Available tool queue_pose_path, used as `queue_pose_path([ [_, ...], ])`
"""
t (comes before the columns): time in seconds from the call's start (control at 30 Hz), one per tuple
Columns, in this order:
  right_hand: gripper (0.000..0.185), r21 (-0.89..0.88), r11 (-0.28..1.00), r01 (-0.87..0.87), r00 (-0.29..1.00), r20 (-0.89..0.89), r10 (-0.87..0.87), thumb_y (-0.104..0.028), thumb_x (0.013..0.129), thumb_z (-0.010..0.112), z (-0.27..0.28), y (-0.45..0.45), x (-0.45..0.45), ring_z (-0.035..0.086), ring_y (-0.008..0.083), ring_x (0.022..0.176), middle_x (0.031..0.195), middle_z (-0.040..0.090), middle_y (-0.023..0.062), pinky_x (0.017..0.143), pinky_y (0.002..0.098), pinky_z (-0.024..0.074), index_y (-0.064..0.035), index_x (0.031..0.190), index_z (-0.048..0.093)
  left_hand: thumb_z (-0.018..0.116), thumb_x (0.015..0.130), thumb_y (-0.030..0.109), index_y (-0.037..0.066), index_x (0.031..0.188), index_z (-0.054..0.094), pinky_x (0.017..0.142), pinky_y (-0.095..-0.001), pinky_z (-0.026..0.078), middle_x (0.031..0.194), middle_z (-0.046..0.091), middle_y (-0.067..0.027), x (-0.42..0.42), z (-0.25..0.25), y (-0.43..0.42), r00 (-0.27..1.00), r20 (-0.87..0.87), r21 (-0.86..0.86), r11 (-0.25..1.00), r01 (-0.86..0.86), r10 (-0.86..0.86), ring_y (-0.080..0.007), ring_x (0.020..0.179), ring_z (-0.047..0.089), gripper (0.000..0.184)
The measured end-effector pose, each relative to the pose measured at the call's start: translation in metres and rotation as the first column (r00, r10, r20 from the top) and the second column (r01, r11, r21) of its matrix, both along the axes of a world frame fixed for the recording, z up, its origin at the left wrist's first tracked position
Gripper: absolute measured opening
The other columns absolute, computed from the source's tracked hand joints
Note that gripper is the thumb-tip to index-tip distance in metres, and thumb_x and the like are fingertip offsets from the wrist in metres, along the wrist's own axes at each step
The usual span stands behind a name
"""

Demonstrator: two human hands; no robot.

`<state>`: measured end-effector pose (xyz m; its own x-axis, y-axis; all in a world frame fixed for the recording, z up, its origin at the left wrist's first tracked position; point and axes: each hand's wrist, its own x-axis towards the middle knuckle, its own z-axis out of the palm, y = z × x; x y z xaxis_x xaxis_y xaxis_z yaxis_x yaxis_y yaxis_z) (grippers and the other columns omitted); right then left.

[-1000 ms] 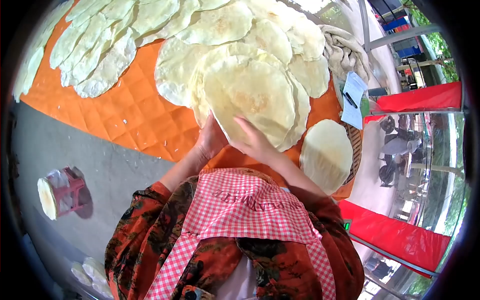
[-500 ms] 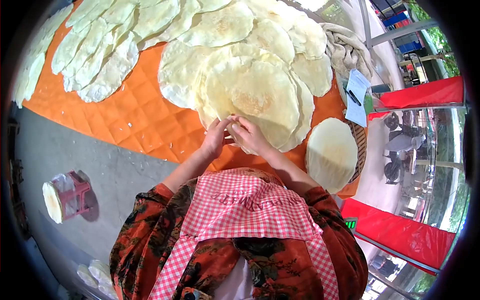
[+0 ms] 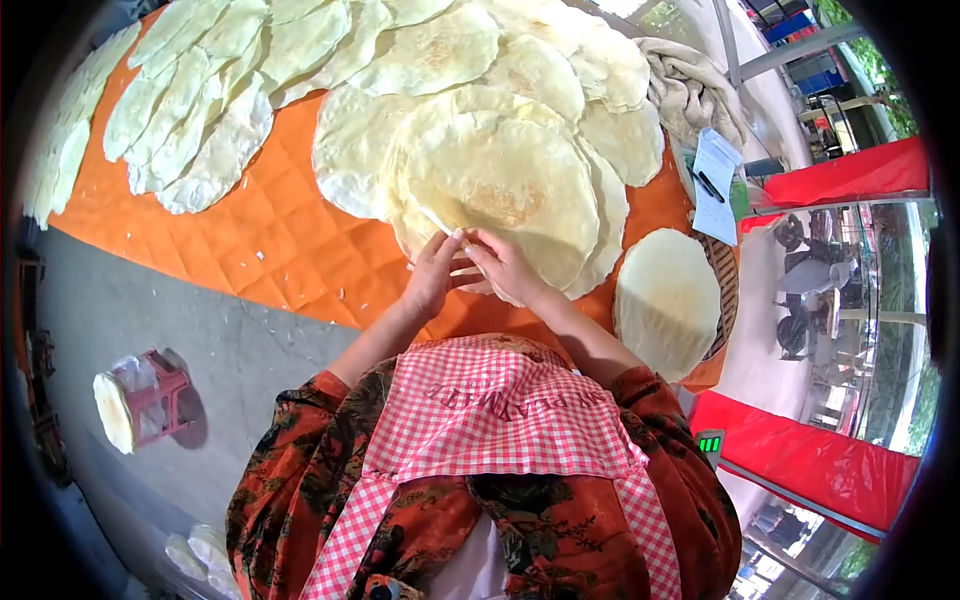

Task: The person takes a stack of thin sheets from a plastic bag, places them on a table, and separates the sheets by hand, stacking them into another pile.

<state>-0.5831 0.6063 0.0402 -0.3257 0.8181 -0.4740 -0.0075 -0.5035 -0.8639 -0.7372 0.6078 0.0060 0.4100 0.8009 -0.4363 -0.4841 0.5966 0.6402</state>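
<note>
A stack of thin round flatbreads (image 3: pixel 505 175) lies on the orange cloth (image 3: pixel 290 240) in front of me. Both of my hands meet at its near edge. The fingers of my left hand (image 3: pixel 434 275) are pinched at the rim of the top flatbread, which curls up slightly there. Right beside it, my right hand (image 3: pixel 507 270) is closed on the same rim, with thumb and fingertips close together. The fingers partly hide the bread's edge, so how many layers they grip is unclear.
Many overlapping flatbreads (image 3: pixel 290 45) cover the far side. To the right, another flatbread pile (image 3: pixel 668 300) sits on a woven basket (image 3: pixel 722 290), near a paper with a pen (image 3: pixel 712 188) and a crumpled towel (image 3: pixel 690 90). A pink stool (image 3: pixel 165 395) stands on the floor at left.
The near-left rim of the top flatbread has lifted and curled beside my fingers. My hands stay in nearly the same place, and the whole view has shifted slightly.
</note>
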Motion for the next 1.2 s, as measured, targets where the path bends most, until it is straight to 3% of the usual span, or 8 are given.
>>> queue_pose_path([
  [0.33,0.031,0.233,0.972,-0.012,1.000,-0.011,0.015,-0.019,0.098,0.048,-0.012,0.002,0.010,0.062,0.0189,0.094,0.105,0.063,0.0134,0.081,0.0317,0.0540,0.0029,0.121,0.049,0.048,0.096,0.037,0.003,0.128,0.043,0.078,-0.0422,0.056,0.112,0.057,-0.0169,-0.001,-0.012,0.010,0.999,-0.031,-0.097,0.995,-0.036,0.033,-0.0303,0.095,0.062,0.047],
  [0.53,0.026,0.652,0.655,-0.382,0.734,0.644,-0.214,-0.016,0.087,0.059,-0.032,-0.007,-0.008,0.066,0.0325,0.085,0.092,0.064,0.0253,0.073,0.0407,0.0514,0.0030,0.105,0.059,0.049,0.093,0.026,0.000,0.120,0.051,0.070,-0.0398,0.057,0.103,0.061,-0.0146,-0.002,-0.011,0.014,0.946,-0.324,0.015,1.000,-0.009,0.013,-0.0271,0.088,0.065,0.038],
  [0.63,0.014,0.491,0.747,-0.448,0.644,0.757,-0.111,-0.011,0.082,0.059,0.004,0.002,-0.005,0.065,0.0365,0.071,0.078,0.063,0.0256,0.063,0.0444,0.0501,0.0013,0.084,0.064,0.051,0.092,0.018,-0.002,0.116,0.054,0.066,-0.0366,0.057,0.099,0.063,-0.0113,-0.002,-0.043,0.016,0.920,-0.390,0.048,0.999,-0.019,0.037,-0.0252,0.084,0.065,0.032],
  [0.7,0.018,0.342,0.929,-0.138,0.680,0.715,-0.162,-0.018,0.077,0.063,0.010,0.053,0.051,0.057,0.0184,0.058,0.061,0.061,0.0108,0.055,0.0377,0.0461,-0.0014,0.071,0.066,0.052,0.092,0.017,-0.003,0.116,0.054,0.064,-0.0364,0.057,0.099,0.063,-0.0109,-0.009,-0.057,0.012,0.899,-0.436,0.034,0.999,-0.020,0.033,-0.0252,0.083,0.065,0.031],
  [0.73,0.019,0.508,0.794,-0.334,0.672,0.719,-0.177,-0.019,0.077,0.062,-0.001,0.091,0.111,0.057,0.0176,0.057,0.061,0.061,0.0095,0.054,0.0368,0.0462,-0.0025,0.069,0.067,0.054,0.092,0.014,-0.004,0.116,0.054,0.069,-0.0359,0.055,0.101,0.063,-0.0109,-0.013,-0.059,0.011,0.926,-0.377,-0.026,0.999,-0.030,0.018,-0.0245,0.085,0.064,0.031],
  [0.83,0.020,0.484,0.875,0.001,0.640,0.673,-0.372,-0.015,0.086,0.055,0.155,0.165,0.221,0.061,0.0132,0.061,0.068,0.066,0.0107,0.055,0.0293,0.0482,-0.0017,0.081,0.069,0.053,0.091,0.010,-0.005,0.116,0.055,0.074,-0.0339,0.054,0.102,0.063,-0.0118,-0.012,-0.094,0.010,0.916,-0.372,0.081,0.989,-0.127,0.149,-0.0239,0.088,0.063,0.028],
  [0.97,0.019,0.666,0.657,-0.352,0.523,0.722,-0.452,-0.011,0.087,0.054,0.233,0.144,0.187,0.060,0.0160,0.064,0.072,0.066,0.0111,0.062,0.0319,0.0479,0.0001,0.094,0.067,0.052,0.091,0.008,-0.004,0.113,0.056,0.075,-0.0330,0.052,0.100,0.063,-0.0125,-0.005,-0.101,0.009,0.886,-0.389,0.071,0.967,-0.244,0.252,-0.0231,0.089,0.061,0.025],
  [1.2,0.020,0.540,0.585,-0.605,0.378,0.842,-0.385,-0.007,0.087,0.051,0.139,0.110,0.095,0.064,0.0341,0.074,0.083,0.065,0.0214,0.067,0.0394,0.0496,-0.0051,0.097,0.068,0.052,0.092,0.009,-0.004,0.121,0.051,0.079,-0.0356,0.050,0.106,0.060,-0.0146,-0.013,-0.087,0.012,0.919,-0.386,-0.070,0.991,-0.118,0.082,-0.0264,0.096,0.059,0.031],
])
